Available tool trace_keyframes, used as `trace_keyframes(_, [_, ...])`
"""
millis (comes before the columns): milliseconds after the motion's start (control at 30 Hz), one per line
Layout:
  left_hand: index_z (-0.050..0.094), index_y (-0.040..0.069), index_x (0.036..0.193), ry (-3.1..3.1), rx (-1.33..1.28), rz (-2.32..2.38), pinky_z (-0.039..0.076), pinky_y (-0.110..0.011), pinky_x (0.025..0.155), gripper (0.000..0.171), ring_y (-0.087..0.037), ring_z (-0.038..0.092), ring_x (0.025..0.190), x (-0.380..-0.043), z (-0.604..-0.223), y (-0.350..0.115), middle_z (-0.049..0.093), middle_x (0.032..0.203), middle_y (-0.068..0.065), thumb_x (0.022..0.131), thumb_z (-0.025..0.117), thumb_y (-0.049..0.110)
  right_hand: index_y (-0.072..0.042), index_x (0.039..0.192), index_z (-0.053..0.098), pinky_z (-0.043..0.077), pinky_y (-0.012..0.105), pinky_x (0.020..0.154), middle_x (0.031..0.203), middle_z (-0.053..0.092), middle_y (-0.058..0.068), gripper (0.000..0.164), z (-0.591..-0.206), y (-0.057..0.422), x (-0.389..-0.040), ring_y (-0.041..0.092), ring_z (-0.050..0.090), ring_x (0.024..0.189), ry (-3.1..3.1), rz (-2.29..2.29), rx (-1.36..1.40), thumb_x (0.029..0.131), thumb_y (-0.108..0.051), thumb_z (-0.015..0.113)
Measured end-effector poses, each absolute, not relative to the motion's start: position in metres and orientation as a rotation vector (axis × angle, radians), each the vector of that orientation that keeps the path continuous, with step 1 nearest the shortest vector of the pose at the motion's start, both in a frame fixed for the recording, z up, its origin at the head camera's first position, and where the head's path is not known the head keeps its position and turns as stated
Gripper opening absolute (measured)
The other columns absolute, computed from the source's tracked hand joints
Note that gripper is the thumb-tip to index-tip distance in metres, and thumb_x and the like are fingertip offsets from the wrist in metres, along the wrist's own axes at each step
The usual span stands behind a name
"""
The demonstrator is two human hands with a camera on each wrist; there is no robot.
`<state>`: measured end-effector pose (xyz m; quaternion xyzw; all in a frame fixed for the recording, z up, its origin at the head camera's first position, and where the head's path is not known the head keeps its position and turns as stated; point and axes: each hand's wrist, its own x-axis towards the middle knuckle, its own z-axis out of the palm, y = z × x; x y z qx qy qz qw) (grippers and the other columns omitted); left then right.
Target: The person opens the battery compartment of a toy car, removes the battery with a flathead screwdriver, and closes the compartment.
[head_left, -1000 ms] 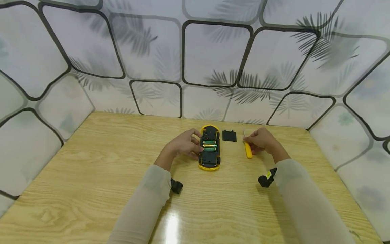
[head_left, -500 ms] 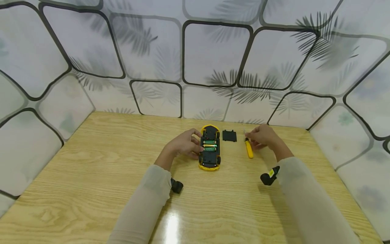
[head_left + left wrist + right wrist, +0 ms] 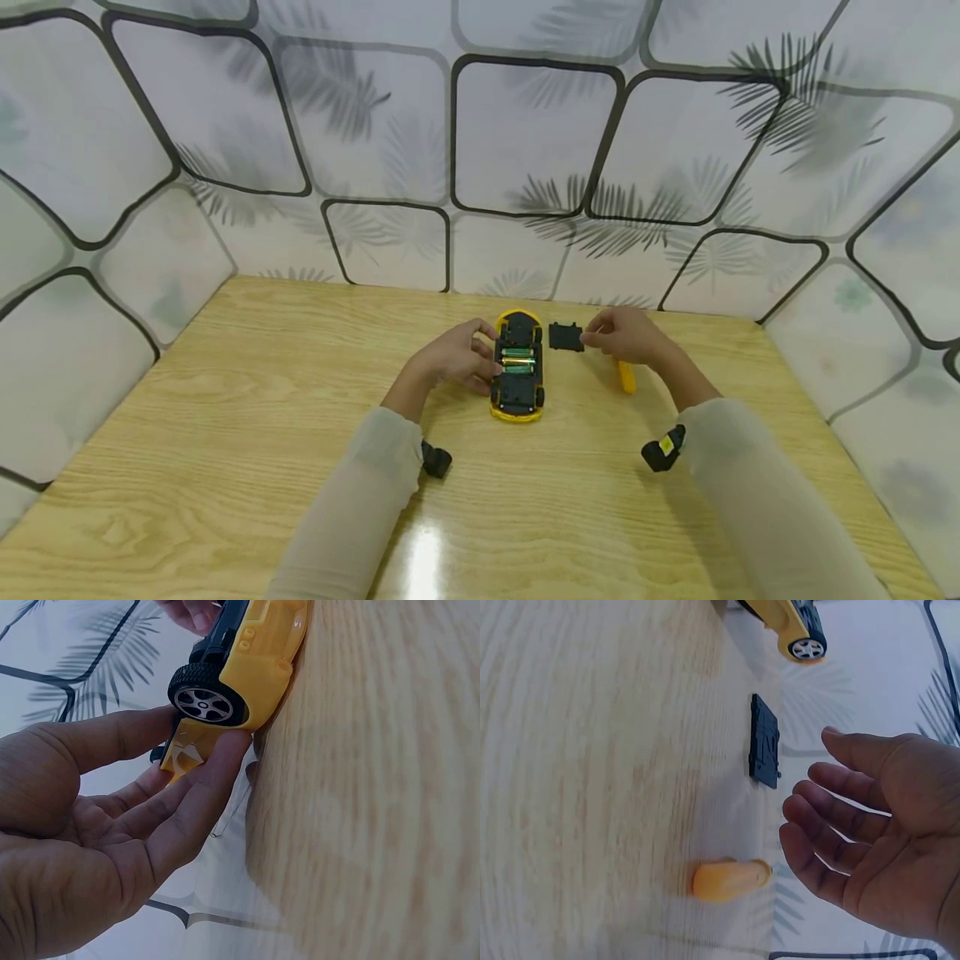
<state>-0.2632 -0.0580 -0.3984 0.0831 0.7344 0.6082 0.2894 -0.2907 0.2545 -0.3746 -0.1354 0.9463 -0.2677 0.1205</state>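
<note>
A yellow toy car point(image 3: 517, 400) lies upside down on the table, its black underside up and several green batteries point(image 3: 517, 361) in the open compartment. My left hand point(image 3: 459, 357) holds the car by its left side, thumb and fingers around the edge near a wheel point(image 3: 206, 705). To the right of the car lies a flat black battery cover point(image 3: 566, 337). My right hand point(image 3: 626, 335) is at the cover's right edge; in the right wrist view its loosely bent fingers point(image 3: 832, 825) hold nothing and look apart from the cover. Beneath that hand lies a screwdriver point(image 3: 627, 378); only its yellow handle shows.
The wood-grain table point(image 3: 225, 433) stretches out to the left and in front. A patterned white wall point(image 3: 390, 242) rises close behind the car and cover, with side panels at left and right. Each wrist carries a black camera point(image 3: 437, 459).
My right hand has let go of the screwdriver, which now lies slightly farther right. The hand has moved left to the battery cover. My left hand and the car have stayed in place.
</note>
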Motion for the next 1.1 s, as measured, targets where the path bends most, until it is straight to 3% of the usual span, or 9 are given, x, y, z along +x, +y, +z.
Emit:
trace_keyframes(200, [0.042, 0.007, 0.138, 1.956, 0.224, 1.626, 0.063, -0.047, 0.082, 0.051, -0.033, 0.068, 0.099, -0.263, -0.398, -0.058, 0.058, 0.123, -0.023, 0.095, 0.062, -0.01, -0.005, 0.112, 0.073, 0.057, 0.043, 0.078, 0.102, 0.071, 0.009, 0.025, -0.38, 0.237, -0.285, 0.027, 0.065, 0.091, 2.835, -0.754, -0.543, 0.103, -0.027, 0.065])
trace_keyframes(400, [0.042, 0.007, 0.138, 1.958, 0.215, 1.628, 0.063, -0.048, 0.082, 0.05, -0.033, 0.068, 0.099, -0.263, -0.398, -0.057, 0.058, 0.123, -0.023, 0.095, 0.062, -0.011, -0.005, 0.117, 0.071, 0.057, 0.049, 0.086, 0.107, 0.073, 0.009, 0.025, -0.386, 0.219, -0.276, 0.029, 0.067, 0.098, 2.885, -0.824, -0.676, 0.103, -0.024, 0.064])
trace_keyframes(767, [0.042, 0.007, 0.137, 1.97, 0.208, 1.614, 0.064, -0.046, 0.079, 0.049, -0.033, 0.069, 0.098, -0.263, -0.398, -0.057, 0.059, 0.122, -0.022, 0.095, 0.064, -0.009, -0.003, 0.114, 0.072, 0.058, 0.039, 0.07, 0.09, 0.071, 0.003, 0.023, -0.404, 0.197, -0.27, 0.016, 0.068, 0.078, 2.953, -1.008, -0.868, 0.097, -0.018, 0.073])
trace_keyframes(1100, [0.042, 0.007, 0.136, 1.971, 0.218, 1.61, 0.064, -0.045, 0.08, 0.05, -0.032, 0.07, 0.096, -0.263, -0.398, -0.058, 0.06, 0.121, -0.022, 0.095, 0.065, -0.009, -0.003, 0.116, 0.071, 0.057, 0.039, 0.07, 0.091, 0.069, 0.004, 0.026, -0.403, 0.19, -0.27, 0.017, 0.066, 0.079, 2.932, -1.0, -0.842, 0.095, -0.016, 0.076])
